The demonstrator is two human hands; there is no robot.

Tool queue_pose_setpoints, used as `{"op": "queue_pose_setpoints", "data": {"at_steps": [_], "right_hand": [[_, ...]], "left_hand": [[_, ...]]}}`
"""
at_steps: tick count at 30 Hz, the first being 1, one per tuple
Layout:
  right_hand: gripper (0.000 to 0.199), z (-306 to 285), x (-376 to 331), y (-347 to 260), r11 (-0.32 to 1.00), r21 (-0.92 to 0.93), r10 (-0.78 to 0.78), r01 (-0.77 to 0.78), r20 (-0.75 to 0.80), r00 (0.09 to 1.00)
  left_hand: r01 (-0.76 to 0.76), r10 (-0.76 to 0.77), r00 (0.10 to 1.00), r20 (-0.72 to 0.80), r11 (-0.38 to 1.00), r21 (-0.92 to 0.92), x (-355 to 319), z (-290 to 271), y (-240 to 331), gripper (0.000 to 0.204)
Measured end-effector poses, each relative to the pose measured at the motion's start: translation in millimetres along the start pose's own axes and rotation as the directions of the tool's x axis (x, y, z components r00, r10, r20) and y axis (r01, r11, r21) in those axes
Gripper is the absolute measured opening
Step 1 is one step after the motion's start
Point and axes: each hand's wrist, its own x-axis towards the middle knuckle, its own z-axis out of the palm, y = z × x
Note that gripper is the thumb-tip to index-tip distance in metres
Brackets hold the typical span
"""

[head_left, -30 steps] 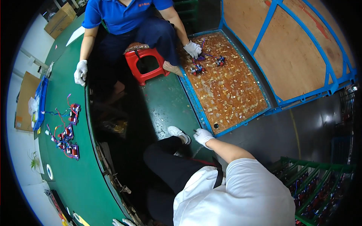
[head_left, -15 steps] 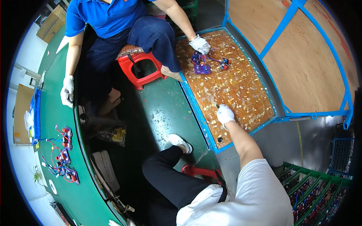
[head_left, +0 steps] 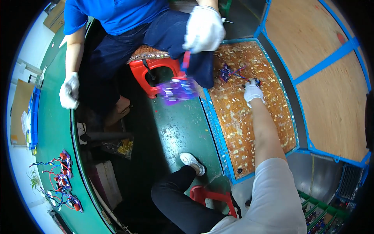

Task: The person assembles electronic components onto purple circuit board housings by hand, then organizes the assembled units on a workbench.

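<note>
My right hand (head_left: 253, 93), in a white glove, reaches over the worn brown board (head_left: 237, 128). Its fingers close on the dark end of a wired circuit board. The purple part of that circuit board (head_left: 225, 73) lies to the left of my fingers, joined by red and blue wires. My left hand is out of sight. Across from me, a co-worker's gloved hand (head_left: 204, 29) holds up another purple circuit board (head_left: 178, 91), blurred by motion, by a red piece. The co-worker's other gloved hand (head_left: 70, 92) rests at the edge of the green table.
Several wired circuit boards (head_left: 62, 181) lie on the green table (head_left: 54, 128) at left, near a blue tray (head_left: 34, 117). The co-worker sits on a red stool (head_left: 142, 78). A blue-framed wooden panel (head_left: 331, 97) stands at right. Green racks (head_left: 323, 210) hold more parts at lower right.
My right hand has moved farther across the board to the wired circuit board. The co-worker has lifted a purple circuit board off it toward the left. The view has shifted slightly.
</note>
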Motion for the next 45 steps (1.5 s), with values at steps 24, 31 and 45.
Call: {"op": "queue_pose_setpoints", "data": {"at_steps": [24,31,45], "right_hand": [[0.036,26,-20,55,0.934,0.185,0.294,-0.305,0.086,0.952],[0.031,74,-84,37,0.804,0.572,0.233,-0.163,-0.052,0.971],[0.022,-50,-379,-182,0.310,0.928,-0.389,-0.206,0.322,0.863]], "left_hand": [[0.049,-0.048,0.998,0.043,0.999,-0.018,10,-6,11,0.092],[-0.030,0.036,0.997,-0.074,0.996,0.083,3,-17,3,0.085],[-0.112,0.059,0.968,-0.246,0.971,-0.211,11,-16,-25,0.085]]}}
